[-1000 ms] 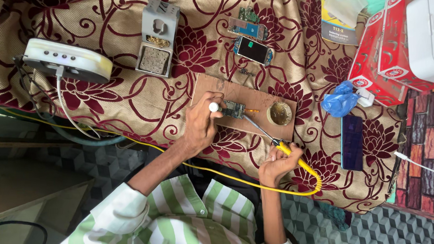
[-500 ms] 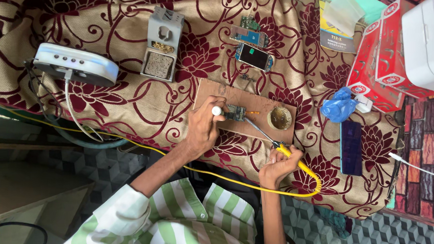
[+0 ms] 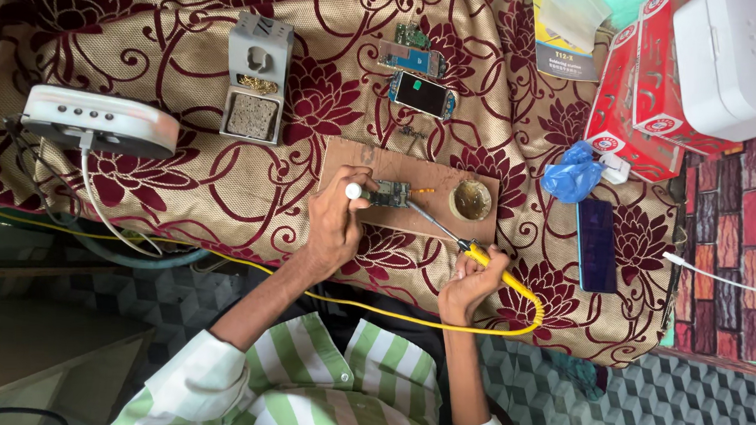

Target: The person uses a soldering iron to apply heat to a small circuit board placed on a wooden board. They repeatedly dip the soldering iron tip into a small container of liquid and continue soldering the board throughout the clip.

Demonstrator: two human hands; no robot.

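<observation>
Head view, looking down at a tabletop (image 3: pixel 224 194) covered by a gold cloth with dark red flowers.

Work piece: small circuit board (image 3: pixel 389 192), green-grey, crowded with tiny components, lying flat on a brown wooden board (image 3: pixel 410 164) near the middle of the cloth. A short orange bit sits just off its right edge.

Left hand (image 3: pixel 336 227): rests on the wooden board's left end, fingers pressed together around a small white-tipped tool (image 3: pixel 354 191), tip touching the circuit board's left edge.

Right hand (image 3: pixel 468 278): fingers pinching the yellow grip of a soldering iron (image 3: pixel 447 231). Its thin metal shaft slants up and left, tip at the circuit board's right side. A yellow cable (image 3: pixel 417 320) loops from the handle back across the lap.

Round tin (image 3: pixel 471 200) of yellowish paste stands on the wooden board's right end, near the iron.

Further off:
- grey iron stand (image 3: pixel 253 78) with sponge and brass wool, upper left
- white station unit (image 3: pixel 98 123), far left
- two other phone boards (image 3: pixel 419 79), above the wooden board
- blue crumpled glove (image 3: pixel 572 174) and dark phone (image 3: pixel 598 244), right
- red boxes (image 3: pixel 636 91), upper right
</observation>
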